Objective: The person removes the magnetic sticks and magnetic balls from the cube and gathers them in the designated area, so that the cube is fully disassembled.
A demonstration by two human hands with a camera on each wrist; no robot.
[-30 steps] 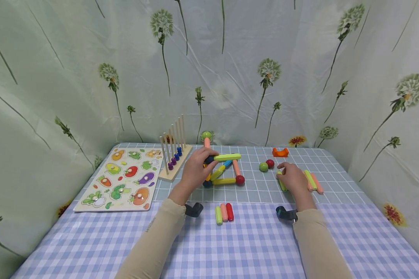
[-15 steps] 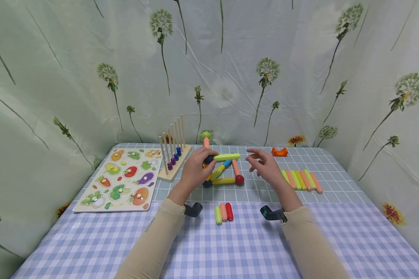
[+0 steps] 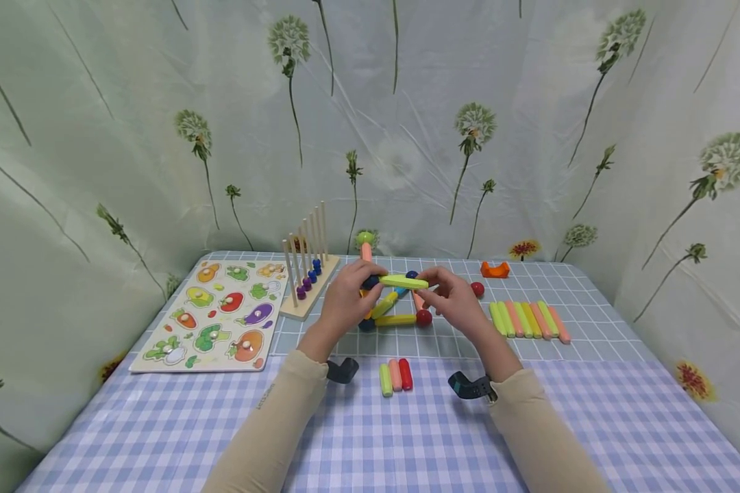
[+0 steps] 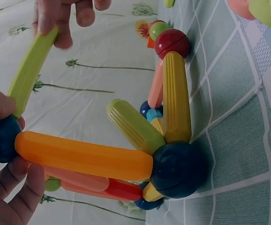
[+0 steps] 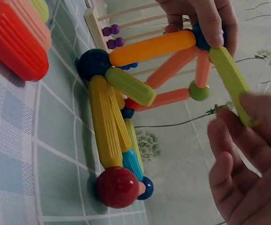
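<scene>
My left hand (image 3: 347, 291) grips a dark blue ball (image 4: 3, 139) at the raised corner of a magnetic stick-and-ball frame. From that ball a lime green stick (image 3: 403, 281) reaches rightward, and my right hand (image 3: 453, 299) pinches its far end between thumb and fingertips. An orange stick (image 4: 84, 157) slopes from the held ball down to another dark blue ball (image 4: 180, 169) on the table. A yellow stick (image 5: 104, 122) joins this lower ball to a dark red ball (image 5: 117, 187). A short green stick (image 5: 131, 87) also sticks out from the lower ball.
Several loose sticks (image 3: 523, 320) lie in a row at right, below an orange curved block (image 3: 495, 270) and a loose red ball (image 3: 477, 289). Three sticks (image 3: 396, 376) lie in front. At left are a pegged bead stand (image 3: 308, 287) and a vegetable puzzle board (image 3: 212, 318).
My right hand has come left from the row of sticks and now pinches the lime green stick's free end. My left hand stays on the blue ball.
</scene>
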